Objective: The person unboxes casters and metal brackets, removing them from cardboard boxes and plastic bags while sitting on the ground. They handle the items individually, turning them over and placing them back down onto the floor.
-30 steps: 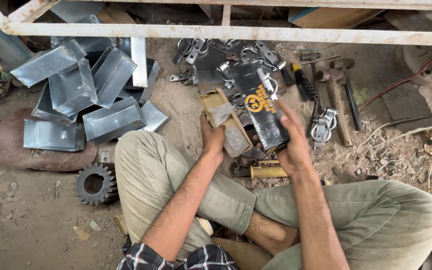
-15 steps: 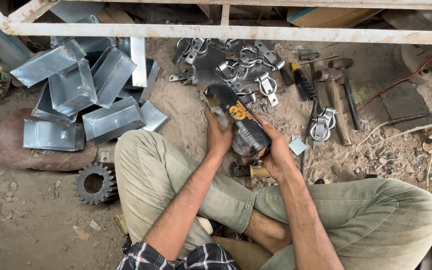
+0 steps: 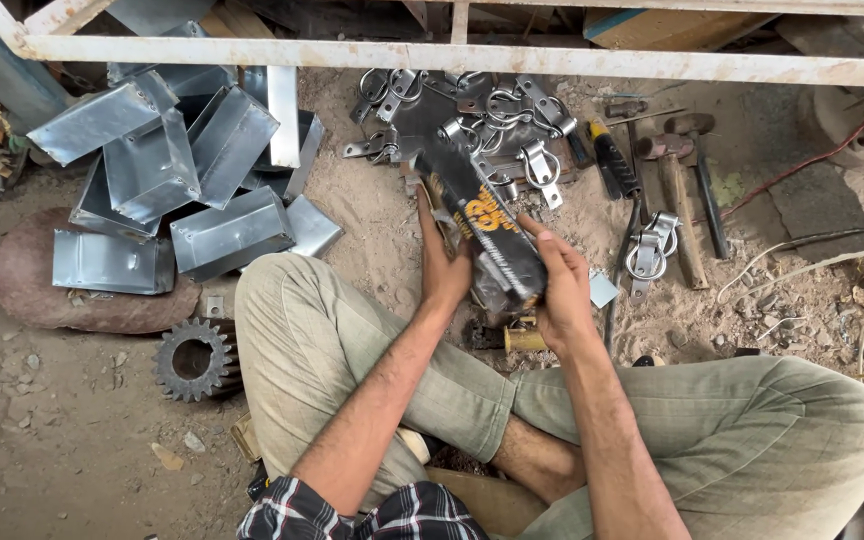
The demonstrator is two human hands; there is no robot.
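Observation:
I sit cross-legged on a dirt floor. Both hands hold a long black cardboard box (image 3: 482,225) with yellow print, tilted from upper left to lower right above my knees. My left hand (image 3: 444,262) grips its left side, fingers wrapped behind it. My right hand (image 3: 558,285) clasps its lower right end. Just beyond the box lies a pile of metal hasps and ring latches (image 3: 482,115). A small brass part (image 3: 524,338) rests on the ground below the box.
Folded sheet-metal boxes (image 3: 167,185) are heaped at the left. A rusty gear (image 3: 194,358) lies by my left knee. Hammers (image 3: 677,180) and a screwdriver (image 3: 612,160) lie at the right, with a latch (image 3: 647,250). A white metal bar (image 3: 452,58) crosses the top.
The box was open with its flap up a second ago. It is now closed, and both hands have drawn it nearer to my body and turned it more lengthwise.

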